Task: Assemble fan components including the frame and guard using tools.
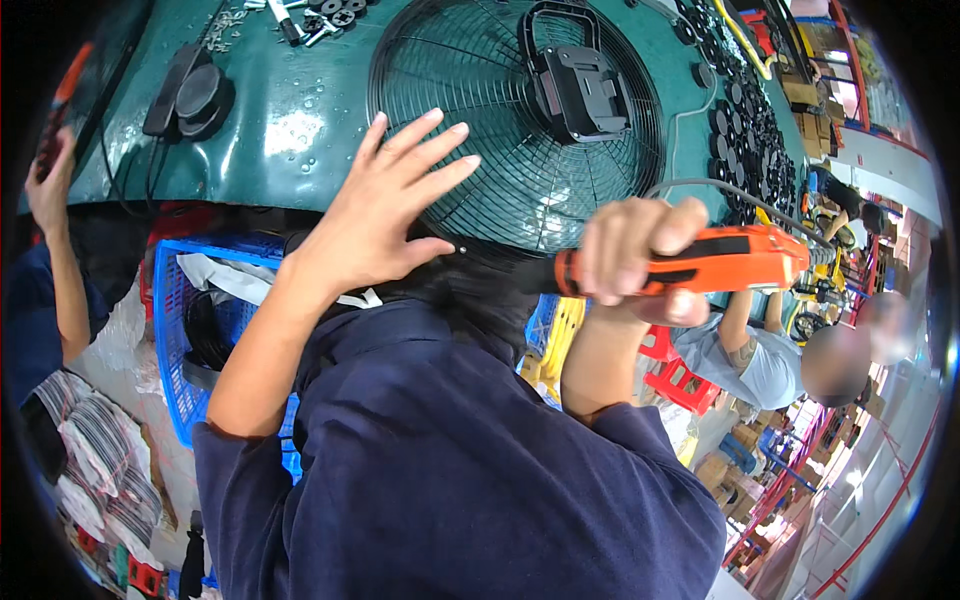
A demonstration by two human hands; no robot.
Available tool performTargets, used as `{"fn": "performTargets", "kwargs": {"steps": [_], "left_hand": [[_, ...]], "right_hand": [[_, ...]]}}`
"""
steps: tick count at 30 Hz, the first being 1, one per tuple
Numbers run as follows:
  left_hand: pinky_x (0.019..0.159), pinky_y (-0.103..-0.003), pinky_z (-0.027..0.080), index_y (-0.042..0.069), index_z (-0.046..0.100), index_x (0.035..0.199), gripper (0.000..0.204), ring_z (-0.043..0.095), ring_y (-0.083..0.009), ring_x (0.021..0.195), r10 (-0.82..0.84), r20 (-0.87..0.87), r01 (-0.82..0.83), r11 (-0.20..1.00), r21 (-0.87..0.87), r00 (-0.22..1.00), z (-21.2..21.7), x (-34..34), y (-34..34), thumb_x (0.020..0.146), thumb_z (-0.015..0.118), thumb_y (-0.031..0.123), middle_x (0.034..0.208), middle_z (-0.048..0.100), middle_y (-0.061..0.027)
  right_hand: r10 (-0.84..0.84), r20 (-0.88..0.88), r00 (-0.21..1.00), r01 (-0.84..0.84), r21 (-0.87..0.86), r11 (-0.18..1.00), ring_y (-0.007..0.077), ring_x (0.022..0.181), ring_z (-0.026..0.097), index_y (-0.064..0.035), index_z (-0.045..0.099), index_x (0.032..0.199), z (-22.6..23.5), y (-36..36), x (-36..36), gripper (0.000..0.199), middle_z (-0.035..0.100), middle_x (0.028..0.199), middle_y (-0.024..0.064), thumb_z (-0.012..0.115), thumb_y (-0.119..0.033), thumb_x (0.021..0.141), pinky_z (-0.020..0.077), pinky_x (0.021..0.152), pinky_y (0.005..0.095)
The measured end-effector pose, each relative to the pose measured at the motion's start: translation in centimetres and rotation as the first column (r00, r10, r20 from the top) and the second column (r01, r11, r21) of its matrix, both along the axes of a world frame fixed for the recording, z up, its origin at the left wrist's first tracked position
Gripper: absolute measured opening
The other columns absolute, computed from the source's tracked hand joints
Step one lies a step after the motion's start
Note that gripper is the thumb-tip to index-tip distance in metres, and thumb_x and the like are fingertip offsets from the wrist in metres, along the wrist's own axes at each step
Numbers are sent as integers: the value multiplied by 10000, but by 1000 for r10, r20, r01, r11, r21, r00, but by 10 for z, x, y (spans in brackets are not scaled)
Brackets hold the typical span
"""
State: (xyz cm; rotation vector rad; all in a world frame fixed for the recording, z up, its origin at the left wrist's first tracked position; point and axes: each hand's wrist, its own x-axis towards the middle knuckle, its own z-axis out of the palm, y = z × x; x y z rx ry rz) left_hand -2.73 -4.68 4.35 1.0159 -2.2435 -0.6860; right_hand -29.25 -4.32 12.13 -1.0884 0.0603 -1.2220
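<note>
Closes the right grip point(645, 250) round the body of an orange power driver point(730, 262), with the fingers slightly blurred. Sets the driver's long axis roughly crosswise, with the dark nose pointing left and the back end right, so level across the near side rather than aimed ahead; cannot tell where the tip ends against the dark background. Has the black wire fan point(510, 120) ahead and to the left of this grip, flat on the green bench point(290, 80), with the near rim just beyond the driver's nose in the view; cannot tell the height between them. Spreads the left grip point(375, 215) open and empty at the fan's left near edge, so nearer to the wires than the right one; cannot tell whether touching or hovering. Shows a small bright dot point(461, 250), perhaps a fastener, just beside the left thumb tip. Offers no long axis in the round cage, but stretches the black centre box point(590, 95) and its handle away from the body, ahead of the right grip and slightly left. Farther out, carries black round parts point(745, 140) beyond the fan's right side and loose screws point(225, 30) at the far left.
</note>
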Motion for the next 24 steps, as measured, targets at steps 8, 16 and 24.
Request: {"fn": "performTargets", "kwargs": {"steps": [8,16,24], "left_hand": [[1094,-418,437,-29,576,1375,688,576,-354,1282,527,-167,-494,846,202,833,-26,17,-108,902,730,446,1375,596,-251],[1073,-398,446,-73,483,1443,817,589,-344,1282,532,-46,-508,828,238,846,-22,-3,-105,882,768,448,1398,580,-280],[1041,-449,483,-114,419,1461,826,600,-434,1254,544,113,-553,789,267,831,20,-3,36,885,773,360,1376,553,-356]], "right_hand": [[-645,-621,444,892,238,385,233,629,652,38,561,1111,-42,90,-89,310,653,1008,207,648,-128,863,566,574,356],[-579,-735,354,934,311,175,247,603,707,77,607,1098,-73,111,-69,295,579,1318,299,696,-88,870,602,548,345],[-525,-572,630,775,510,373,217,649,642,33,625,1087,-79,32,-173,355,652,1211,238,622,-281,924,567,589,381]]}}
